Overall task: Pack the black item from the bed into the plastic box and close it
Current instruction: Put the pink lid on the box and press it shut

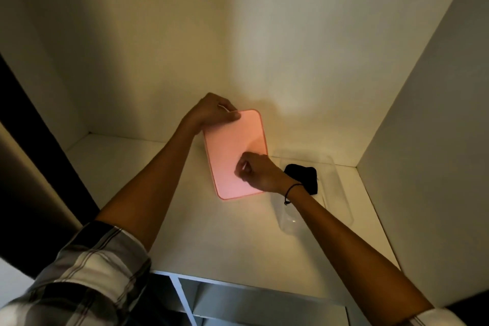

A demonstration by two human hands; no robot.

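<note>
A clear plastic box (336, 201) stands on the white shelf, to the right. A black cloth item (304, 173) lies inside it, partly hidden behind my right wrist. I hold a pink rectangular lid (230, 151) tilted up above the shelf, left of the box. My left hand (211, 111) grips the lid's far top corner. My right hand (254, 171) pinches the lid's near right edge, fingers closed on it. The box is uncovered.
The shelf (185, 219) sits in a white cabinet alcove with a back wall (238, 47) and a right side wall (436, 167) close to the box. Lower compartments (251, 304) show beneath the shelf's front edge. A dark frame (31, 153) runs along the left.
</note>
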